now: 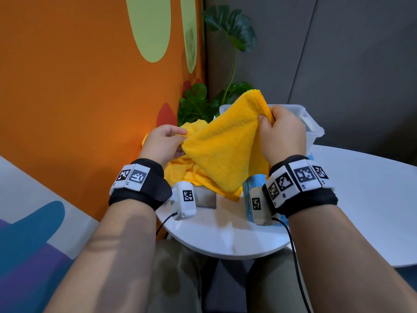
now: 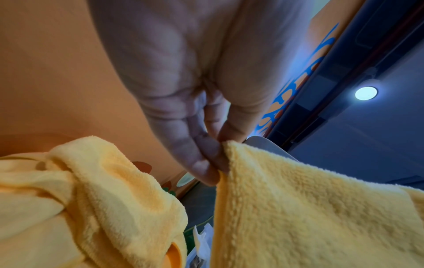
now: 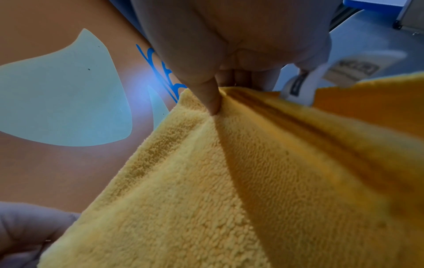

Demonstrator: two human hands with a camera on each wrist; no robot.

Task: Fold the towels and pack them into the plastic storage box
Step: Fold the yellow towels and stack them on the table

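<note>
Yellow towel (image 1: 225, 141) hangs stretched between both pinching hands, left hand (image 1: 162, 143) low, right hand (image 1: 282, 132) nearer the box (image 1: 313, 129).

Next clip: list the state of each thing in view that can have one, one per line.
Held yellow terry towel: lifted off the table, stretched between both hands, partly folded.
Left hand: pinch grip on the towel's left corner.
Right hand: grip on the towel's upper right corner.
Other yellow towels: crumpled on the table, unfolded.
Blue towel: on the table, mostly hidden.
Clear plastic storage box: lid off; contents unclear.
</note>
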